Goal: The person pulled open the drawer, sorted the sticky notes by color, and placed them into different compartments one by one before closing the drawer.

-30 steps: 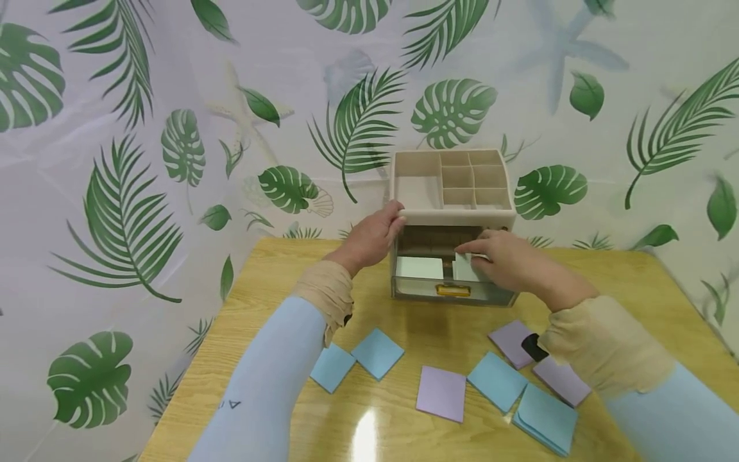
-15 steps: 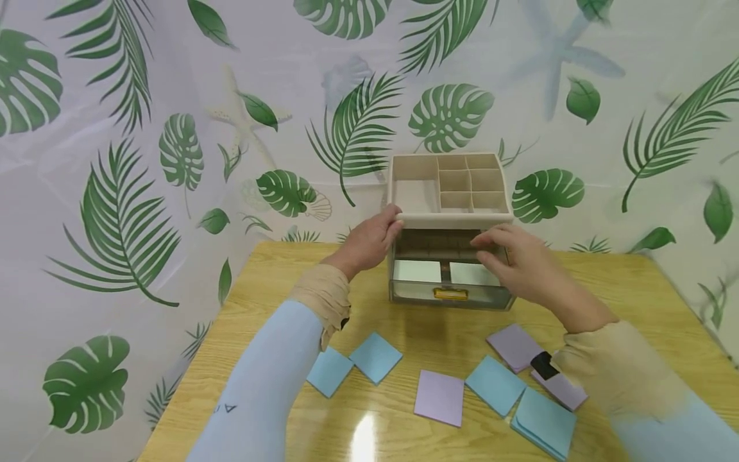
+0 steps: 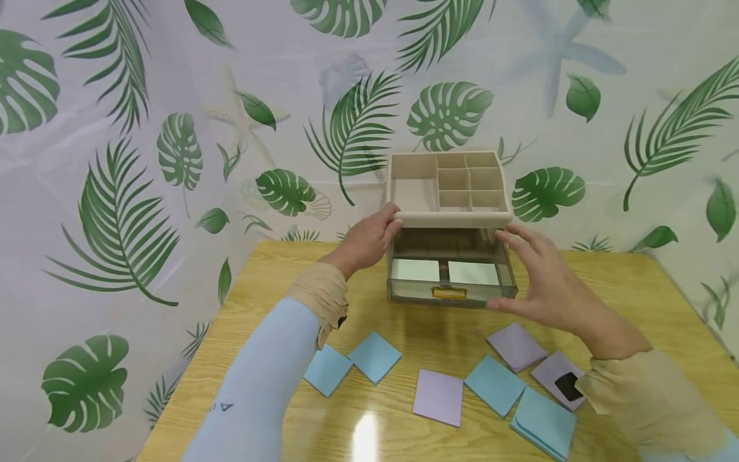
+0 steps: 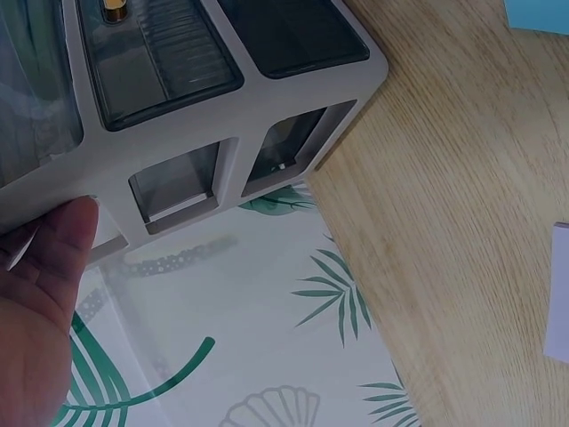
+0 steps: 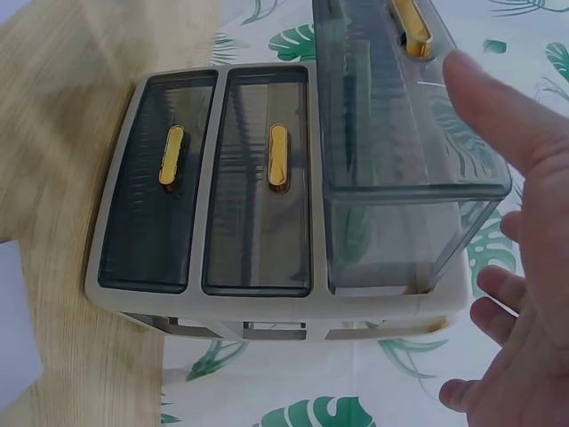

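A cream desktop organizer point(image 3: 453, 220) stands at the back of the table, with compartments on its top. Its upper smoky clear drawer point(image 3: 412, 292) is pulled out, and two pale green paper pads point(image 3: 416, 270) lie side by side inside. My left hand point(image 3: 368, 239) grips the organizer's upper left edge; the left wrist view shows the thumb against its side. By the drawer's right front corner, my right hand point(image 3: 545, 279) has its fingers spread and holds nothing. In the right wrist view the thumb is close to the drawer's gold handle point(image 5: 412, 28).
Blue paper pads point(image 3: 375, 357) and purple paper pads point(image 3: 438, 398) lie spread on the wooden table point(image 3: 277, 276) in front of the organizer. Two lower drawers point(image 5: 253, 240) are pushed in. A leaf-printed sheet point(image 3: 231, 160) hangs behind.
My right hand let go of a pale green pad inside the drawer, then drew back to the right and spread its fingers. My left hand keeps its hold on the organizer.
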Action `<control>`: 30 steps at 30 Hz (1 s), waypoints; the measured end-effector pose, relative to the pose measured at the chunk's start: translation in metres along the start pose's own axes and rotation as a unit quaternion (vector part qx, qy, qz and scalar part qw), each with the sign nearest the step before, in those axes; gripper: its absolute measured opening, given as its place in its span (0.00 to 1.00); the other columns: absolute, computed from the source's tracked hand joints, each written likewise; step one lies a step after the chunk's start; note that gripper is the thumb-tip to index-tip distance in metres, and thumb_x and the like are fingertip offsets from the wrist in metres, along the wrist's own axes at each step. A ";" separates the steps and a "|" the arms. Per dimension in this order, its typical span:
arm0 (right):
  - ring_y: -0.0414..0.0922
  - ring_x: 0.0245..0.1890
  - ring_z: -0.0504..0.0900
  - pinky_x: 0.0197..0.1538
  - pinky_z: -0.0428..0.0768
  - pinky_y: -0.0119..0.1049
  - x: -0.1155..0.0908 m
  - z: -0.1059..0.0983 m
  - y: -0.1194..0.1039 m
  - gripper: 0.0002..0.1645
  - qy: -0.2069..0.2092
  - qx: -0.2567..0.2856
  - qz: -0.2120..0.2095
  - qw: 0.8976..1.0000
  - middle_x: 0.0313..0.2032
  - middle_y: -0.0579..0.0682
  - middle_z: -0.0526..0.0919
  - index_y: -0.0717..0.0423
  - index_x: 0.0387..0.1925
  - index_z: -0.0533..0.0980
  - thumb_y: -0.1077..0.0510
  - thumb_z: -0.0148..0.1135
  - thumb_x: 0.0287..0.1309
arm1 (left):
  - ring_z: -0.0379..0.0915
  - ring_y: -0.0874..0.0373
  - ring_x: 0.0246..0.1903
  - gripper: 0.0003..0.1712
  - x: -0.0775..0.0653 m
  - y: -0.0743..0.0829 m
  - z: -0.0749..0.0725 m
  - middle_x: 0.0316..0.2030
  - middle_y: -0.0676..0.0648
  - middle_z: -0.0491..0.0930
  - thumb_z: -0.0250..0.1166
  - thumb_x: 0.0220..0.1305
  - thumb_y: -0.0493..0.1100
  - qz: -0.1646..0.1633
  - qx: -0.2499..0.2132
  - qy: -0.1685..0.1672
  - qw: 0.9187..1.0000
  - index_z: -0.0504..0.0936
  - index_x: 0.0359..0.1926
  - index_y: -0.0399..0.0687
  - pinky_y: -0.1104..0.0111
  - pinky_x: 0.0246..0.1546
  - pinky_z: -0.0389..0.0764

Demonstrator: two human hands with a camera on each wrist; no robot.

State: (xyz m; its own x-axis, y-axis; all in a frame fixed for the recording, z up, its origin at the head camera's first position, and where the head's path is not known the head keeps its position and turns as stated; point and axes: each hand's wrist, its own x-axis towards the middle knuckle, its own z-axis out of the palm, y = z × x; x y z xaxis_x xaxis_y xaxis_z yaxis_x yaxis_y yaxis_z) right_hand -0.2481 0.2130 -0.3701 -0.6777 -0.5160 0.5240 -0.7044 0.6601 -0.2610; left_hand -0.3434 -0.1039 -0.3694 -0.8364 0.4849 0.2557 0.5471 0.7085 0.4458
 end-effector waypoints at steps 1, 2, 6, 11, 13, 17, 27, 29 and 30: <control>0.62 0.64 0.53 0.54 0.61 0.69 0.000 0.000 0.001 0.67 0.000 0.001 0.003 1.000 0.68 0.63 0.54 0.56 0.69 0.55 0.43 0.81 0.28 | 0.69 0.57 0.31 0.13 0.000 0.000 0.000 0.34 0.52 0.73 0.38 0.76 0.52 0.001 -0.002 -0.001 1.000 0.64 0.50 0.53 0.62 0.34 0.71; 0.61 0.65 0.53 0.54 0.61 0.69 0.001 0.000 0.003 0.68 0.000 0.003 0.006 1.000 0.68 0.62 0.54 0.57 0.69 0.54 0.43 0.81 0.28 | 0.69 0.57 0.31 0.13 0.000 -0.001 0.000 0.33 0.52 0.73 0.38 0.76 0.52 0.002 -0.003 -0.001 1.000 0.63 0.50 0.53 0.62 0.34 0.71; 0.61 0.65 0.51 0.55 0.60 0.69 0.003 -0.001 0.008 0.70 -0.005 0.006 0.019 1.000 0.69 0.60 0.52 0.56 0.70 0.51 0.42 0.81 0.28 | 0.68 0.56 0.30 0.13 -0.001 -0.001 -0.001 0.33 0.51 0.73 0.38 0.76 0.52 -0.002 -0.012 -0.007 1.000 0.63 0.50 0.54 0.62 0.34 0.71; 0.62 0.67 0.48 0.55 0.58 0.71 0.005 -0.005 0.015 0.74 -0.033 0.012 0.050 0.998 0.71 0.60 0.46 0.54 0.72 0.45 0.41 0.80 0.29 | 0.67 0.57 0.30 0.13 0.000 -0.001 -0.002 0.33 0.51 0.72 0.37 0.76 0.53 -0.007 -0.013 -0.014 1.000 0.63 0.50 0.55 0.63 0.33 0.70; 0.61 0.68 0.45 0.56 0.57 0.72 0.007 -0.006 0.017 0.75 -0.058 0.024 0.074 0.995 0.72 0.59 0.41 0.51 0.73 0.41 0.38 0.79 0.31 | 0.67 0.56 0.30 0.14 0.000 -0.001 -0.003 0.33 0.50 0.71 0.36 0.76 0.53 -0.004 -0.014 -0.013 1.000 0.63 0.50 0.55 0.63 0.33 0.70; 0.58 0.68 0.44 0.59 0.56 0.69 0.010 -0.006 0.024 0.75 -0.098 0.067 0.117 0.986 0.72 0.56 0.39 0.48 0.73 0.35 0.36 0.75 0.36 | 0.67 0.55 0.31 0.15 0.000 0.001 -0.004 0.31 0.49 0.70 0.34 0.76 0.54 0.010 -0.018 -0.006 1.000 0.63 0.49 0.54 0.62 0.33 0.69; 0.61 0.62 0.58 0.58 0.61 0.65 0.010 -0.003 0.028 0.72 -0.084 0.123 0.119 0.982 0.68 0.63 0.50 0.50 0.73 0.34 0.44 0.76 0.40 | 0.68 0.56 0.35 0.20 0.000 0.005 -0.006 0.36 0.48 0.71 0.32 0.76 0.55 0.014 -0.037 -0.021 0.999 0.63 0.53 0.51 0.62 0.37 0.71; 0.61 0.62 0.58 0.58 0.61 0.65 0.011 -0.002 0.028 0.72 -0.085 0.123 0.125 0.981 0.69 0.63 0.49 0.49 0.73 0.34 0.43 0.76 0.41 | 0.69 0.56 0.43 0.25 -0.002 0.005 -0.008 0.44 0.46 0.72 0.31 0.75 0.58 0.005 -0.046 -0.027 0.999 0.61 0.59 0.50 0.61 0.44 0.72; 0.61 0.63 0.57 0.58 0.60 0.65 0.011 -0.002 0.028 0.72 -0.087 0.124 0.129 0.980 0.70 0.62 0.47 0.48 0.73 0.33 0.43 0.76 0.41 | 0.67 0.55 0.49 0.28 -0.004 0.006 -0.009 0.51 0.44 0.70 0.31 0.74 0.61 -0.001 -0.055 -0.031 0.998 0.58 0.63 0.50 0.60 0.50 0.70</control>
State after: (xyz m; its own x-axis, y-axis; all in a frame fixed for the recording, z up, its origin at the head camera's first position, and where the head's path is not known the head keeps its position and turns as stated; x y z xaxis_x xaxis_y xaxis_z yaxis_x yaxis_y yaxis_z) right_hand -0.2747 0.2266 -0.3702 -0.8505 -0.4491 0.2738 -0.5199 0.6390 -0.5669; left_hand -0.3372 -0.1060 -0.3597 -0.8316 0.5169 0.2032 0.5357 0.6499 0.5392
